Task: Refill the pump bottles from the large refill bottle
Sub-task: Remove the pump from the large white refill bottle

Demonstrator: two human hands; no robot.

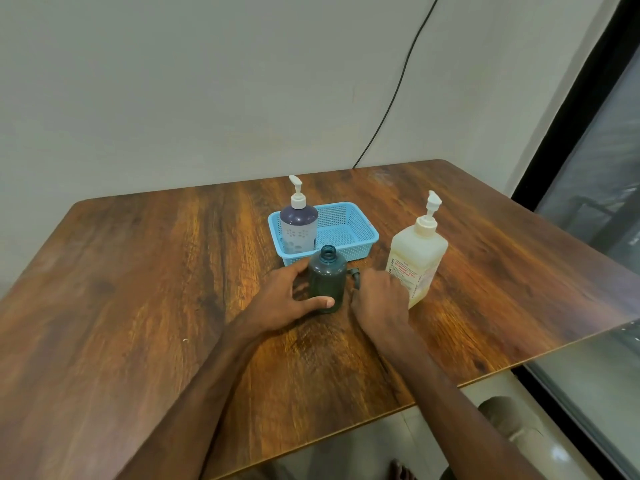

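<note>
A small dark teal bottle (327, 277) stands upright on the wooden table (138, 289) with its neck uncapped. My left hand (294, 299) wraps around its lower body. Just to its right my right hand (381, 296) rests on the table, fingers curled over a dark pump head (356, 275) whose tip pokes out; most of it is hidden. The large cream refill bottle (417, 261) with a white pump stands right of that hand. A purple-and-white pump bottle (298, 226) stands in the left end of a blue basket (349, 230).
The table's right edge runs diagonally close to the refill bottle, with a dark window frame (571, 126) beyond. A black cable (398, 91) hangs down the wall behind the table. The basket's right half holds nothing.
</note>
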